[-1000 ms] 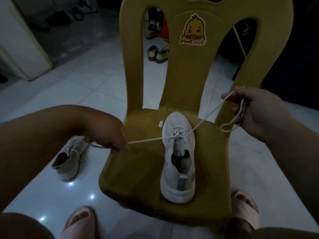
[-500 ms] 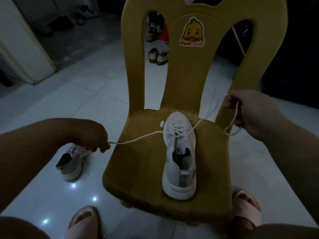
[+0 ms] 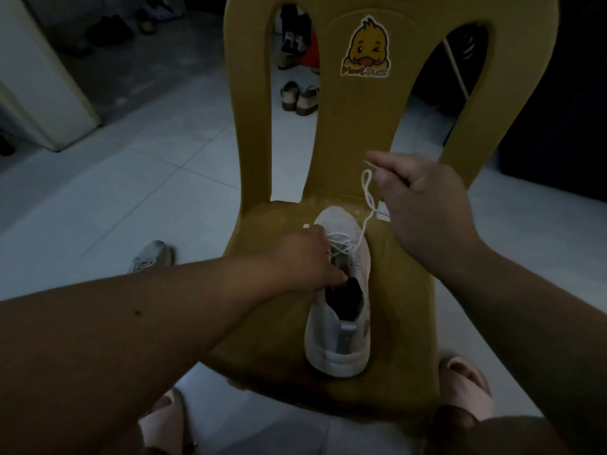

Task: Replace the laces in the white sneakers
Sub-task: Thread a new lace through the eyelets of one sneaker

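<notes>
1. The pale tiled floor (image 3: 147, 192) is the largest thing we see. The light is dim, so small details are hard to read.
2. The yellow moulded plastic chair (image 3: 404, 307) stands in front of us, its backrest with a duck sticker (image 3: 366, 49) on the far side. Its seat serves as the work surface.
3. The white knit sneaker (image 3: 338, 349) lies on the seat, a little right of the middle. Its long axis runs straight away from us, with the heel near us and the toe toward the backrest. We judge this is the shoe in work.
4. The second white sneaker (image 3: 152, 256) lies on the floor left of the chair, well apart from both hands.
5. The left hand (image 3: 305, 257) comes from the left and rests on the eyelet area of the sneaker on the seat. Its fingers are bent down onto the crossed lacing. Whether it pinches a lace end there, we cannot tell.
6. The right hand (image 3: 423, 205) is raised beyond the toe and to its right. Its fingers are curled and pinch the lace, and a small loop hangs under it.
7. The thin white lace (image 3: 366, 228) runs from the front eyelets up and to the right, to that hand. So the left hand is the nearer one to the eyelets. We think the next threading must go across the shoe's axis, fed from the right side.
</notes>
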`<state>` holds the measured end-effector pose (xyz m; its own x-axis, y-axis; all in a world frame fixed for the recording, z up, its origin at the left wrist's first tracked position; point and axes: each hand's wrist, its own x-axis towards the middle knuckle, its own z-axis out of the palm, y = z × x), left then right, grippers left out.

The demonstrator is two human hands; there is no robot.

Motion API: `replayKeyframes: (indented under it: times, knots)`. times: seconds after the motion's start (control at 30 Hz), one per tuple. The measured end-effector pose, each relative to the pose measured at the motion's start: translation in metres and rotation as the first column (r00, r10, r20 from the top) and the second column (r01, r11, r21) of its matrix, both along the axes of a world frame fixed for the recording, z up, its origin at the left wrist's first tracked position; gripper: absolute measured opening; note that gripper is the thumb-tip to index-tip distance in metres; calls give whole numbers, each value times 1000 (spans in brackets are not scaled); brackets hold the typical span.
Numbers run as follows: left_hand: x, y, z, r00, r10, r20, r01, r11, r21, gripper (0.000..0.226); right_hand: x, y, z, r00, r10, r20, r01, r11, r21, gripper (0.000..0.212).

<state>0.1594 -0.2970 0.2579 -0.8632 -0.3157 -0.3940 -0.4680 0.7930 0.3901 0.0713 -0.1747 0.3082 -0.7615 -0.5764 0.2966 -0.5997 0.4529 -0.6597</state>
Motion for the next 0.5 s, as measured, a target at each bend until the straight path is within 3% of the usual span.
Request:
replayKeyframes:
  times: [0.07,0.13,0.27,0.4,0.5]
  knots:
    - [-2,1,-4,998,52,-20,-52,999,-5,47,6,-2,4,999,21,-42,-26,993,-112,31]
    - [-1,0,-7,996,79,-44,-77,997,29,33,11,-3,5,996,77,37,-71,988,-135,28]
    - [4,-3,-10,984,173,-36,-163,969,187,17,15,-6,-16,961,185,206,-226,954,199,14]
    - [15,-12,-21,919,395,2,-351,815,460,13,17,-5,-44,969,174,177,-233,881,411,11]
    - [22,-17,-31,838,540,83,-452,600,660,2,18,-5,-57,973,160,168,-222,855,469,17]
